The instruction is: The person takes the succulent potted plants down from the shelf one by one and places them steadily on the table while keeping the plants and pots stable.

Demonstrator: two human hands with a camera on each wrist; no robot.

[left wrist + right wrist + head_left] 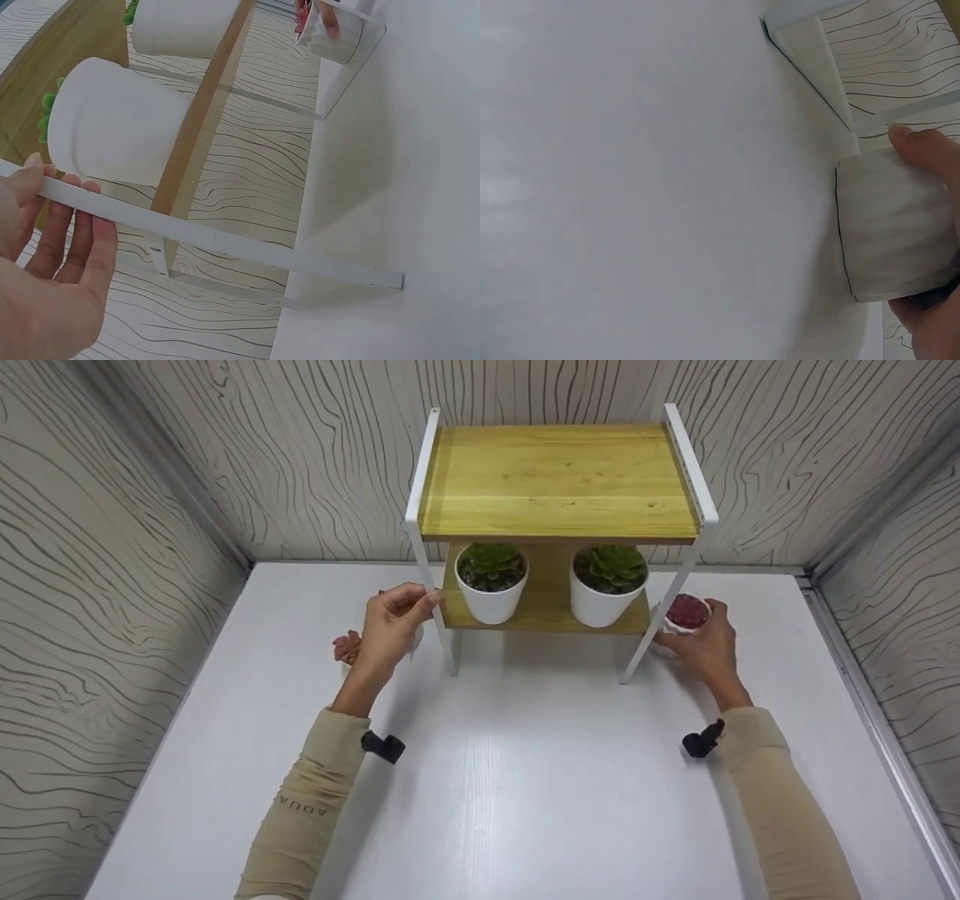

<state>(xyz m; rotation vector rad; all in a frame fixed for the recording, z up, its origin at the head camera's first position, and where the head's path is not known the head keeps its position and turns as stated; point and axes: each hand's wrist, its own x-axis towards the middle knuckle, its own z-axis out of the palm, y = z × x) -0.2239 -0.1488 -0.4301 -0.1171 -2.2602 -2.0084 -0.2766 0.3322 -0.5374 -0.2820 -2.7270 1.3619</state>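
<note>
A two-tier shelf (555, 484) with wooden boards and white metal side frames stands at the back of the table. My left hand (394, 626) pinches its front left leg (225, 240) between thumb and fingers, beside the lower board. On the right, my right hand (705, 645) grips a white ribbed pot (896, 225) holding a dark red succulent (686, 612), just outside the front right leg. The pot's base is at the tabletop; a small gap cannot be ruled out. Two smooth white pots, left (491, 601) and right (600, 604), with green succulents, sit on the lower board.
An orange-red succulent (346, 646) shows behind my left hand, its pot mostly hidden. The white table (480, 795) extends in front of the shelf. Wood-grain patterned panels (322, 457) enclose the back and sides.
</note>
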